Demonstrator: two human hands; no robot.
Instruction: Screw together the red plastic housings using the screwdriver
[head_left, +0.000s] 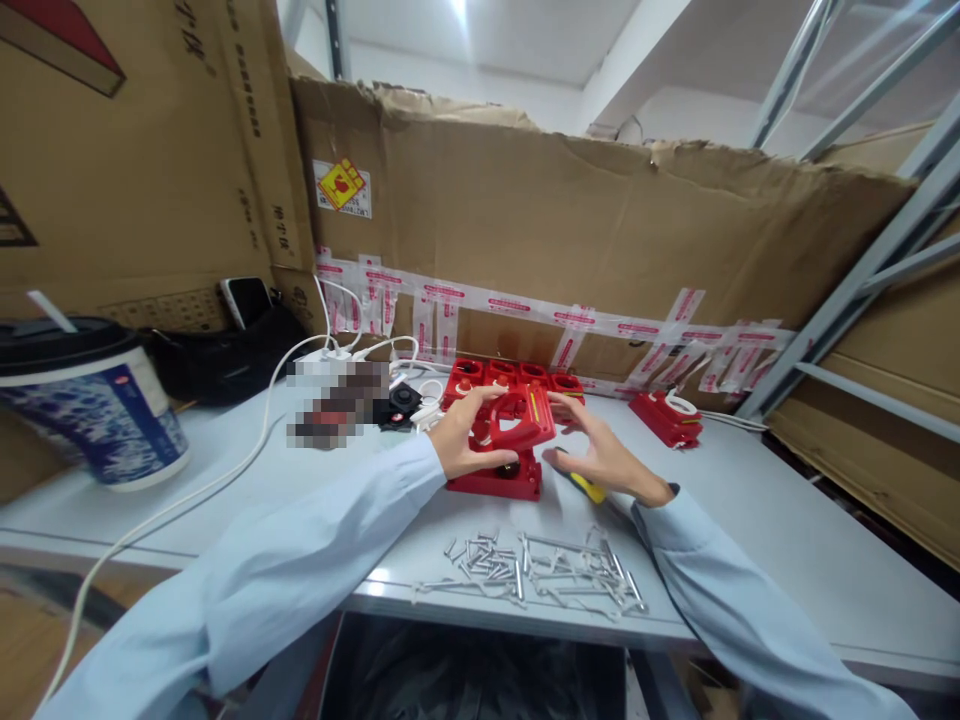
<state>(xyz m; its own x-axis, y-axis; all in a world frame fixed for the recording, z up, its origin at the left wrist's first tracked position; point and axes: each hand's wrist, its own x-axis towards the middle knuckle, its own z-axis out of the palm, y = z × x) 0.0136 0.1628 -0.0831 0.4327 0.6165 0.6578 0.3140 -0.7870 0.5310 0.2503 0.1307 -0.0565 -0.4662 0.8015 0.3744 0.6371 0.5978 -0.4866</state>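
Observation:
My left hand (463, 438) grips the left side of a red plastic part (519, 425), thumb over its top. The part rests tilted on another red piece (495, 482) lying on the grey table (750, 520). My right hand (600, 452) is at the part's right edge, its fingers spread and curved toward it, and a yellow-handled tool (587, 487) lies under the palm. Whether the right fingers touch the part I cannot tell.
More red parts (517, 378) stand in a row behind, one (667, 415) off to the right. Several metal pins (536, 570) lie near the front edge. A large cup (90, 400), white cables (247, 450), a black bag (225, 360) and cardboard walls (570, 220) surround the table.

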